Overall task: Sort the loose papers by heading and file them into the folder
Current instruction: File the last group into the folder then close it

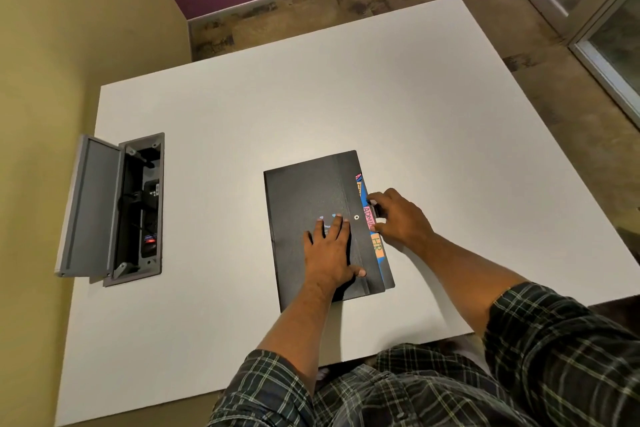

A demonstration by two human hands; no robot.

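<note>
— Hatch at the table's left edge: lid up, cables and sockets inside.

— And the folder?

— Black, closed, flat on the table right of centre, near the person. Left hand rests flat on its cover, fingers straight and together.

— Right hand?

— At the folder's right edge, fingers curled over the coloured tabs, ADMIN and HR. Whether it pinches anything, cannot tell.
</note>
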